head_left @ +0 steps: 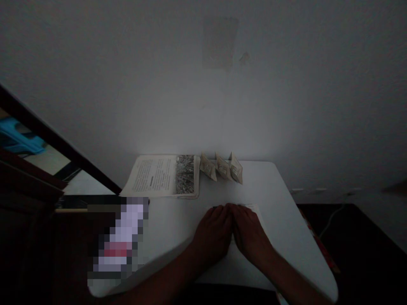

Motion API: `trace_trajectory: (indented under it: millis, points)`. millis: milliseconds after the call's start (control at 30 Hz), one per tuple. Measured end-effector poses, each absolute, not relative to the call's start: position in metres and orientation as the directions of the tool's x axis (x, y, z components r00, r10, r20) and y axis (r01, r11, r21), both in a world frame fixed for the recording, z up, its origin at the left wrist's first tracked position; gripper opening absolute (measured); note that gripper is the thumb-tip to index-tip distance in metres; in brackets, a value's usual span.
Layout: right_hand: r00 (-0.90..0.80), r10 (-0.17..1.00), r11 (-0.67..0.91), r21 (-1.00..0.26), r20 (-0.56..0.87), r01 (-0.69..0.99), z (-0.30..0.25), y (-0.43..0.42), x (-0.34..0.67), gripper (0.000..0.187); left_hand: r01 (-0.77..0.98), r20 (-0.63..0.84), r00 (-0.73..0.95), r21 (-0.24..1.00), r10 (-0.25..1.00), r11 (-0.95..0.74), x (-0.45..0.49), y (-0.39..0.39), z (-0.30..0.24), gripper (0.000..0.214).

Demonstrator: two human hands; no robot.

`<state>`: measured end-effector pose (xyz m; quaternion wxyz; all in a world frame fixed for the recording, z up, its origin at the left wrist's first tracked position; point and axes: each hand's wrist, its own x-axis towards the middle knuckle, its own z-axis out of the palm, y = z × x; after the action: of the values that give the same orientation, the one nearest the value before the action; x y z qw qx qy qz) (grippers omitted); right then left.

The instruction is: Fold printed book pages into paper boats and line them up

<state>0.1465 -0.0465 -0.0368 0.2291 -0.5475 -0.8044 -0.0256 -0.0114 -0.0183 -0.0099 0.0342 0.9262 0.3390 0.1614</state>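
My left hand and my right hand meet side by side over the front middle of the white table, fingers closed and pressed together. A printed sheet of paper lies under them, and a pale strip of it shows past my right hand. Most of the sheet is hidden, so its folds cannot be made out. Beyond my hands, three folded paper boats made of printed paper stand in a slanting row near the wall. Left of them rests a stack of loose printed pages with a dark picture on top.
At the table's left edge lies a blurred-out device with a light screen. A wall rises directly behind the table. On the far left, a dark-framed mirror or opening shows a blue object. The light is dim.
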Motion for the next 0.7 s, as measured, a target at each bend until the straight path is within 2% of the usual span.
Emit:
trace_trajectory:
  millis: [233,400,700]
  points:
    - [-0.232,0.906,0.328,-0.242,0.354,0.913,-0.031,-0.046,0.145,0.046,0.631,0.235,0.718,0.179,0.656,-0.755,-0.014,-0.018,-0.005,0.048]
    - [-0.184,0.928,0.262,-0.217,0.324,0.94,-0.02,-0.052,0.141,0.044,0.665,0.22,0.708,0.114,0.671,-0.738,-0.014,-0.022,-0.008,0.045]
    - [-0.135,0.926,0.202,-0.159,0.353,0.966,-0.016,-0.057,0.142,0.051,0.694,0.24,0.703,-0.021,0.67,-0.72,-0.013,-0.027,-0.011,0.04]
